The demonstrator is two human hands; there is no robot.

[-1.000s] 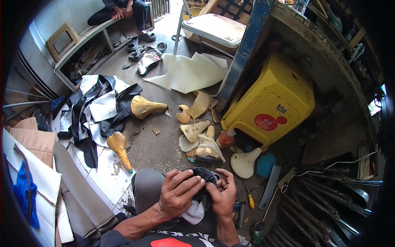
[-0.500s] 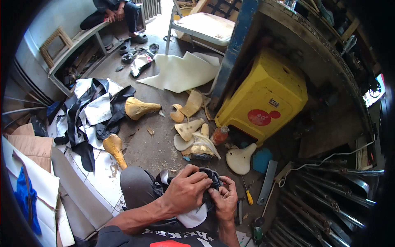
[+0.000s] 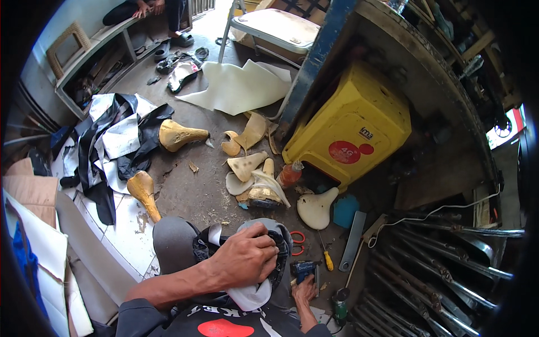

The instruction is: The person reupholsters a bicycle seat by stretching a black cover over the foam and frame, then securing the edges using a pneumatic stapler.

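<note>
In my lap lies a black, gathered saddle cover (image 3: 277, 233) with pale lining showing along its lower edge. My left hand (image 3: 247, 255) is closed over it, fingers curled down onto its rim. Low on the right, my right hand (image 3: 304, 291) has its fingers on a dark blue staple gun (image 3: 304, 271) lying by my leg; the palm side is hidden. Just beyond the staple gun are the red handles of scissors (image 3: 298, 242), partly covered by my knee. A screwdriver with a yellow handle (image 3: 328, 260) lies a little further right.
Bare saddle pads (image 3: 317, 209) and yellowish saddle shells (image 3: 181, 136) are scattered on the floor ahead. A yellow plastic stool (image 3: 359, 118) lies tipped at the right. Beside me are a grey metal bar (image 3: 353, 241) and stacked metal tubes (image 3: 449, 269). Another person's hands (image 3: 147, 8) show far back.
My right hand has let go of the black cover and moved down right to the staple gun. My left hand stays on the cover. The scissors have come into sight.
</note>
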